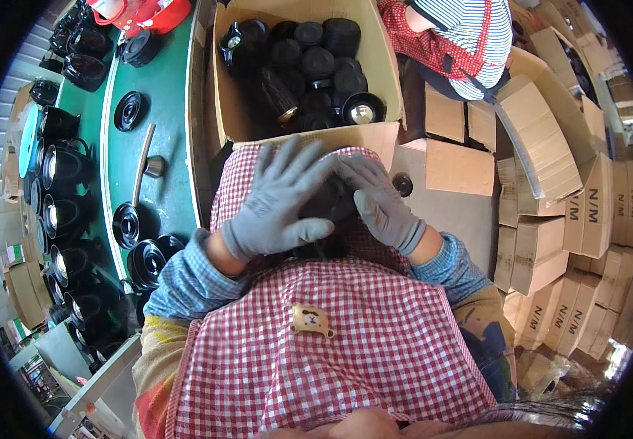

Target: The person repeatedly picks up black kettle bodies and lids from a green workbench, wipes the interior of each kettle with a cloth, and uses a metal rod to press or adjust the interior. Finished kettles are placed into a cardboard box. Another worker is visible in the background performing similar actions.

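Note:
Both my hands wear grey gloves and hold a black round part [331, 208] over my lap, above my red checked apron [331, 322]. My left hand [276, 201] lies spread across its left and top side, fingers apart. My right hand [382, 205] grips its right side, fingers pointing up-left. Most of the black part is hidden between the gloves. Just beyond my hands stands an open cardboard box [382, 139] filled with several black round parts [316, 66].
A green conveyor belt [122, 164] on my left carries black lids and black kettles [64, 164]. Another person in a striped top [463, 36] sits behind the box. Stacked flat cardboard cartons [572, 219] fill the right side. A small black disc [403, 185] lies on the cardboard.

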Demonstrator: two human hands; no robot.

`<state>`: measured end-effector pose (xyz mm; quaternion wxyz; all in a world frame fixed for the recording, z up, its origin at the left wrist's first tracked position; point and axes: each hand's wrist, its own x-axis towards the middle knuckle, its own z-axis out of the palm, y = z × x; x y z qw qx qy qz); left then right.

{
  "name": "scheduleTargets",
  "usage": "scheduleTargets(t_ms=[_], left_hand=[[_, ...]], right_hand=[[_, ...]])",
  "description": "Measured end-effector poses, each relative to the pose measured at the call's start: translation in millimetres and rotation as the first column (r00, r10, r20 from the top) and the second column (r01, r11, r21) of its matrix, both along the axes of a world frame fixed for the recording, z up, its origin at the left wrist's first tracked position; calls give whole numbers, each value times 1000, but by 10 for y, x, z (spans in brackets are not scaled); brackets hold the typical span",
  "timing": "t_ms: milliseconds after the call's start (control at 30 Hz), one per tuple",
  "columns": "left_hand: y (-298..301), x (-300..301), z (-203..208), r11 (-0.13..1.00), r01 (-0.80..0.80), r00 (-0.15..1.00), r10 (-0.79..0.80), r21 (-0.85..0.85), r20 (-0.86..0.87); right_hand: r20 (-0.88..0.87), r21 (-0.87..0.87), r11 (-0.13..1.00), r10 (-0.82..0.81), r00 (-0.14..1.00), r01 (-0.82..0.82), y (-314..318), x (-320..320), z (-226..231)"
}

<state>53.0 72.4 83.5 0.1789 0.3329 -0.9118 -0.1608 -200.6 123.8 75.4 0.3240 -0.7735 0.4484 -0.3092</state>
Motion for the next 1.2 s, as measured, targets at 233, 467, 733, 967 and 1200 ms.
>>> scheduleTargets(t_ms=[233, 467, 733, 967, 1200], left_hand=[[-147, 90, -92, 997, 18, 992, -27, 72, 126], [-440, -34, -245, 838, -23, 1000, 17, 546, 16], [-997, -658, -166, 801, 33, 948, -215, 598, 236], [-730, -380, -923, 777, 460, 888, -405, 430, -219], [-955, -705, -93, 577, 185, 911, -404, 795, 81]], right_hand=[[-41, -117, 989, 89, 995, -93, 87, -18, -94], [-262, -99, 912, 361, 895, -397, -380, -125, 49], [-292, -275, 798, 463, 837, -537, -487, 575, 123], [-268, -178, 727, 613, 743, -663, -843, 206, -99], [-291, -459, 687, 482, 826, -563, -628, 502, -122]])
